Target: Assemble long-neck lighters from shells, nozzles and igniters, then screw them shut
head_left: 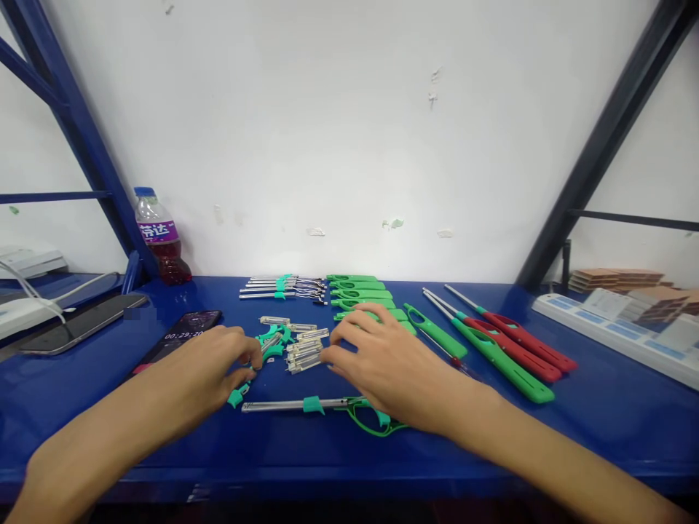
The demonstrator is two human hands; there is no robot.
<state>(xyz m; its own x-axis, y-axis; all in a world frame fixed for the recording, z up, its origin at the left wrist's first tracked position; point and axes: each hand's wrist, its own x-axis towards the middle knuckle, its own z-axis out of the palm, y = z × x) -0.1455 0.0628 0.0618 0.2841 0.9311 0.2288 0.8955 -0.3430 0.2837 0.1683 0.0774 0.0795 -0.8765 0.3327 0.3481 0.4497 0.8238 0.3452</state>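
My left hand (221, 364) is at the left of a small parts pile, thumb and forefinger closed around a small teal plastic piece that is mostly hidden. Other teal plastic pieces (273, 352) lie beside its fingertips. My right hand (376, 360) has its fingers bent and apart, their tips at the edge of a heap of clear, metal-ended small parts (306, 352); no object shows in it. Below both hands lies a partly assembled lighter with a metal tube (284, 405) and a green handle frame (376, 429), partly covered by my right hand.
Metal tubes with wires (267, 286) and green handle shells (357, 295) line the back. Right of them are a screwdriver (437, 342), a green long lighter (507, 371) and red ones (529, 338). A phone (183, 331), bottle (164, 244) and power strip (617, 338) flank the blue tabletop.
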